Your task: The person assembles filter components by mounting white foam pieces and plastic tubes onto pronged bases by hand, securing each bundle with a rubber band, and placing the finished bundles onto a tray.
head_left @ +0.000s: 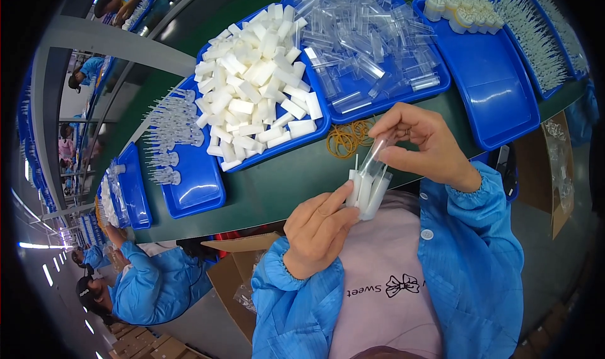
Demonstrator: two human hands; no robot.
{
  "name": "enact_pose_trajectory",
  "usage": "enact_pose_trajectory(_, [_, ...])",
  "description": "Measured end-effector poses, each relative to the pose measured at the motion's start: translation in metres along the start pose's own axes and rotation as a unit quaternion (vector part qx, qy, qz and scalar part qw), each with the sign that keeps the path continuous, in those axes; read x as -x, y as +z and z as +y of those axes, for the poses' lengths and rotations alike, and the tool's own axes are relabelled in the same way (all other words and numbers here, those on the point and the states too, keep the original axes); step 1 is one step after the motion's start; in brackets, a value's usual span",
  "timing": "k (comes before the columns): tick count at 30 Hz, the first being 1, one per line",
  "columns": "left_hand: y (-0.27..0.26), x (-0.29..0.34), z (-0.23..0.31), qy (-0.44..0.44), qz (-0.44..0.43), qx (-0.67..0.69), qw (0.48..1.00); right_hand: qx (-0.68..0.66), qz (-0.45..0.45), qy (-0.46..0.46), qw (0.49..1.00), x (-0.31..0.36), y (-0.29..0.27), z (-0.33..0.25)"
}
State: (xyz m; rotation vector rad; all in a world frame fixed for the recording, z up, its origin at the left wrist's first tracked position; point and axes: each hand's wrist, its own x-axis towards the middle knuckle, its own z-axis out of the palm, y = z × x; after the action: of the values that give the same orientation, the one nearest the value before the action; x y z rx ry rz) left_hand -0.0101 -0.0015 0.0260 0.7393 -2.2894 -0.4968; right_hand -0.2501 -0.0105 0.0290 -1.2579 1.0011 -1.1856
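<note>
My left hand [322, 230] is closed around a small bundle of white blocks in clear sleeves [370, 198], held upright in front of my chest. A thin pale stem sticks up from the bundle. Between the thumb and fingers of my right hand [427, 143] is a clear plastic tube [377, 155], slanting down to the bundle's top. Whether its lower end fits over a block I cannot tell. Just beyond my hands, several tan rubber bands [343, 142] lie on the green tabletop [277, 198].
A blue tray [326, 116] heaped with white blocks adjoins another [444, 84] of clear tubes. Stemmed pieces [173, 126] stand in a tray at left; white-capped cups [466, 12] sit in one at right. Cardboard boxes [236, 264] [551, 195] flank me. A co-worker [157, 280] sits at left.
</note>
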Motion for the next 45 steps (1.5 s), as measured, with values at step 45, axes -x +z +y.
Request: enact_pose_trajectory(45, [0.005, 0.010, 0.000, 0.073, 0.034, 0.018, 0.997, 0.113, -0.066, -0.094, 0.987, 0.017, -0.004, -0.016])
